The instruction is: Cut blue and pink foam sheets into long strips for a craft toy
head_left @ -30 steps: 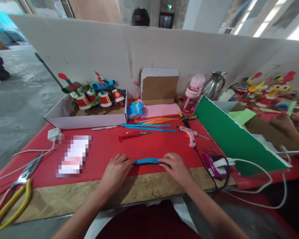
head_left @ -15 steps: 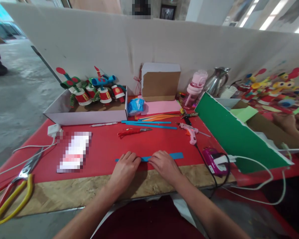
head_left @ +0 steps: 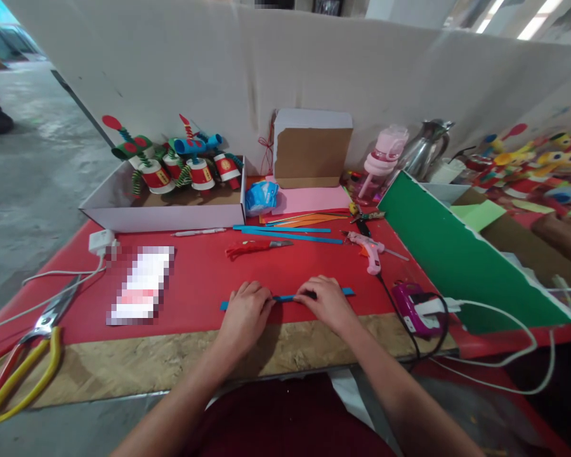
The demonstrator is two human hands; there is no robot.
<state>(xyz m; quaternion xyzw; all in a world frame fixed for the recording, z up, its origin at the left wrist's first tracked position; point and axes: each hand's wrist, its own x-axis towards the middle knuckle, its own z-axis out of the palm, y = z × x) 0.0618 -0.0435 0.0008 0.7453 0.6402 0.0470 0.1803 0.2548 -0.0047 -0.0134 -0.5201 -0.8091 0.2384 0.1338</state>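
A narrow blue paper strip [head_left: 284,298] lies across the red table surface near its front edge. My left hand [head_left: 249,309] pinches the strip left of its middle, fingers bent together. On the other side, my right hand [head_left: 324,303] pinches it right of the middle, with the thumb and index finger together. Between the hands the strip looks thin, as if folded or tilted; its ends show flatter beyond both hands. Behind them lie a red-handled cutter [head_left: 257,247], more blue strips [head_left: 292,236] and a pink glue gun [head_left: 370,252].
Big scissors [head_left: 47,324] and a white charger [head_left: 101,242] lie at left. A white box [head_left: 166,219] holds paper figures. At right stand a green-sided box [head_left: 466,260], a purple device [head_left: 416,311] with cables, a pink bottle [head_left: 383,158] and a metal jug [head_left: 426,149]. Another person's hand shows far right.
The strip between my hands looked wide and flat before and now looks narrower. My right hand has shifted slightly right, with its fingers more pinched. The whole view has tilted a little.
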